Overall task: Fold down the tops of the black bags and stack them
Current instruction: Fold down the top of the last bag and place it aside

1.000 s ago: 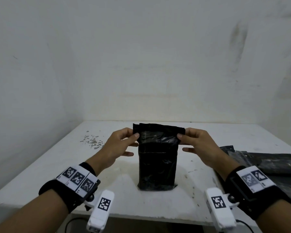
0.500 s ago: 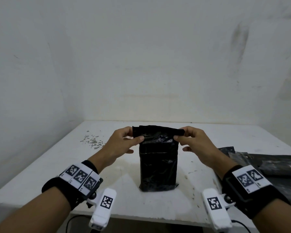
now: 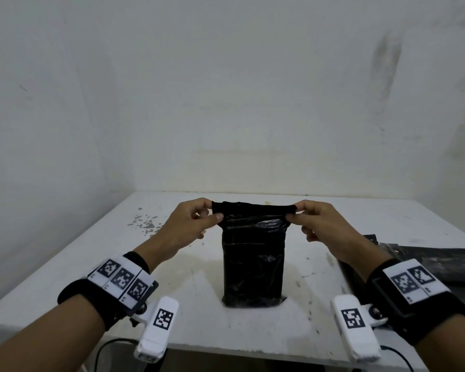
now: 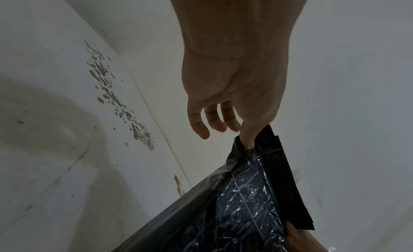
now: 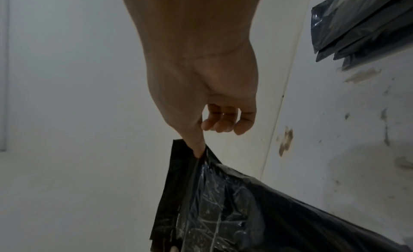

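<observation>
A black plastic bag (image 3: pixel 253 264) stands upright in the middle of the white table (image 3: pixel 65 277), its top edge rolled over into a flat band. My left hand (image 3: pixel 212 212) pinches the left end of that band between thumb and forefinger; the other fingers hang loose. My right hand (image 3: pixel 293 213) pinches the right end the same way. In the left wrist view the left hand's thumb (image 4: pixel 248 137) presses into the bag (image 4: pixel 245 202) at its folded corner. The right wrist view shows the right hand's thumb (image 5: pixel 196 146) on the bag (image 5: pixel 223 202) at its other corner.
A flat pile of black bags (image 3: pixel 440 261) lies on the table at the right, also seen as black bags (image 5: pixel 362 26) in the right wrist view. Grey chipped spots (image 3: pixel 145 224) mark the table's far left. White walls close the back and left.
Both hands have turned the bag's top over once more, so the rolled band is tighter and sits slightly higher. The bag has stayed upright in place.
</observation>
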A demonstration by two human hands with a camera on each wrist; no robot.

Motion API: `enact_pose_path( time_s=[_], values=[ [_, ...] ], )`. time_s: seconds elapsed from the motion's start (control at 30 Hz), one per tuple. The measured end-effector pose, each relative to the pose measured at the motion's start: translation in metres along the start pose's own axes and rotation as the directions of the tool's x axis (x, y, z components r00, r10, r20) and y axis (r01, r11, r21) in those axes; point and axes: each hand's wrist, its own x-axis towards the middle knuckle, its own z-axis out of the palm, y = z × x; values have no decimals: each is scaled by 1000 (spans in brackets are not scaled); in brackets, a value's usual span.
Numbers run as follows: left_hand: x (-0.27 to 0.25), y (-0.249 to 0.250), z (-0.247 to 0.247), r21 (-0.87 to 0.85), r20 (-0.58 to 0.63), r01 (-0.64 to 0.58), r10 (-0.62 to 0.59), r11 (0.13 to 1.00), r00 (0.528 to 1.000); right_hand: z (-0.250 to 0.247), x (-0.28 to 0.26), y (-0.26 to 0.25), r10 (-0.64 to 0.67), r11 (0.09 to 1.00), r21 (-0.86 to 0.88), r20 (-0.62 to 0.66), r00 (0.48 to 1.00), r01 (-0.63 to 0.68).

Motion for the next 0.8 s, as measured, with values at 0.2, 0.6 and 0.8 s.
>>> enact_pose_path(
  time_s=[0.2, 0.6, 0.8],
  values=[
    [0, 10, 3, -234, 66, 173, -162, 957, 985, 1, -8, -13, 106, 976, 186, 62, 992, -116],
    [-4, 16, 1, -440, 122, 325, -302, 837, 945, -3, -11, -19, 254, 916, 315, 26, 967, -249],
    [-2, 16, 5, -389, 71, 316, -314, 865, 947, 1, -12, -23, 255, 920, 294, 50, 966, -258]
  ],
)
